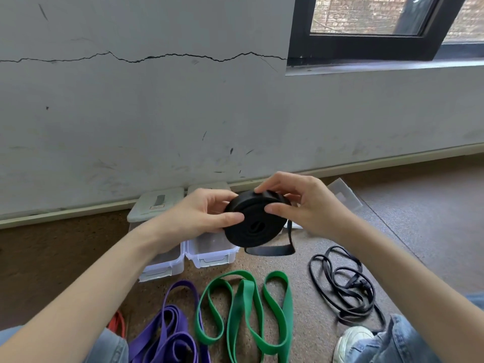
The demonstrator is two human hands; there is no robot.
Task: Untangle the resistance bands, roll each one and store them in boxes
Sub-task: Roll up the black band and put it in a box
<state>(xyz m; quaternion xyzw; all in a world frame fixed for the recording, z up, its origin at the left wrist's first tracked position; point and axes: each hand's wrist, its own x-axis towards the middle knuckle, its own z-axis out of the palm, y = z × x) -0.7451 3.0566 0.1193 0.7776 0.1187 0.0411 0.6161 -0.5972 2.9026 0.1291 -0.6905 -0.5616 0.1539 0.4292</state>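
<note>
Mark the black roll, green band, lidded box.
black roll (258, 226), head view, flat coiled face.
green band (242, 305), head view, middle strap.
lidded box (157, 203), head view, lid top.

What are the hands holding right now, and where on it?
Both hands, left hand and right hand, grip the rolled black band by its rim and face.

We see a grey wall (157, 113) ahead of us, scuffed and split by a long jagged crack (146, 58). A pale skirting board (65, 213) runs along its foot. At upper right sits a black-framed window (366, 45) showing brickwork outside. The speckled brown floor (419, 218) spreads below, and a white shoe (353, 341) and denim trouser legs (400, 344) show near us.
</note>
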